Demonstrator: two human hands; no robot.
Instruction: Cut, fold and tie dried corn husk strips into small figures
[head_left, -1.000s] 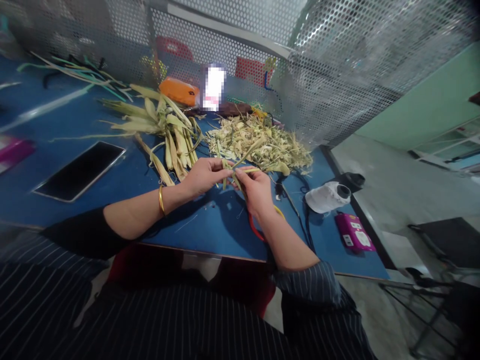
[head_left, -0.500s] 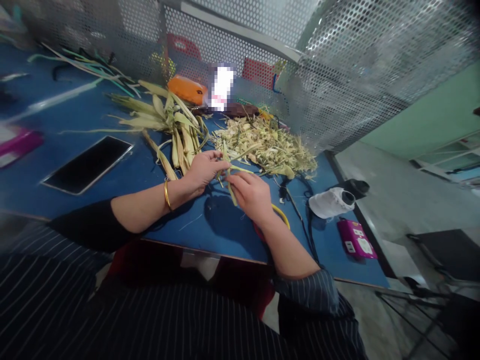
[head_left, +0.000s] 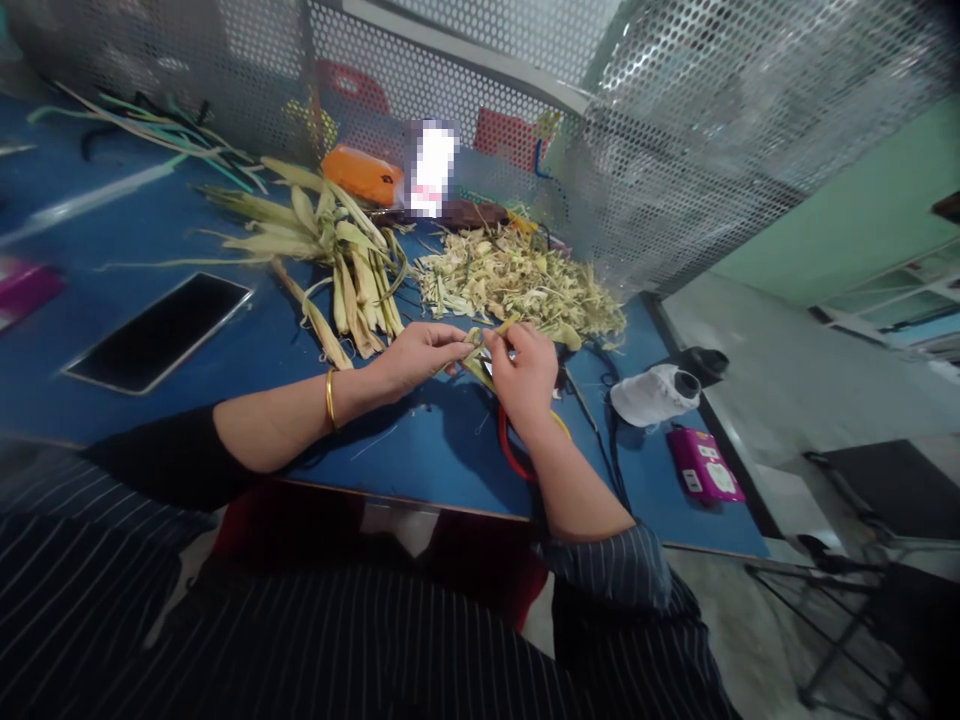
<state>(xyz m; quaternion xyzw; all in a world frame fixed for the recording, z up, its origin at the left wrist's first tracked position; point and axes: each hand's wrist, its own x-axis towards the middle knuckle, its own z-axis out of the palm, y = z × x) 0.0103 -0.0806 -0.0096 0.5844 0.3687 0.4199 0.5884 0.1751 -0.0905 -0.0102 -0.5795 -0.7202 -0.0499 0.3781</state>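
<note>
Over the front of the blue table, my left hand (head_left: 424,355) is closed, pinching one end of a pale green strip of corn husk (head_left: 476,372) between thumb and fingers. My right hand (head_left: 525,375) is closed on the other end, just to the right. The strip looks folded or looped between the fingertips; its exact shape is partly hidden. Scissors with red and yellow handles (head_left: 510,447) lie under my right wrist, mostly covered. A bundle of dry corn husks (head_left: 360,290) lies beyond my left hand, and a heap of small husk pieces (head_left: 510,280) beyond both hands.
A dark-screened phone (head_left: 157,333) lies at left. On the right are a white thread cone (head_left: 654,395), a black cone (head_left: 703,365) and a purple tissue pack (head_left: 705,464). An orange pack (head_left: 363,174) stands at the back before a perforated metal screen (head_left: 427,60). Green strips (head_left: 187,140) lie back left.
My right hand has risen and turned, and the husk strip, which hung down between the hands, now runs slantwise between them. More of the red scissor handle shows. The view has shifted slightly.
</note>
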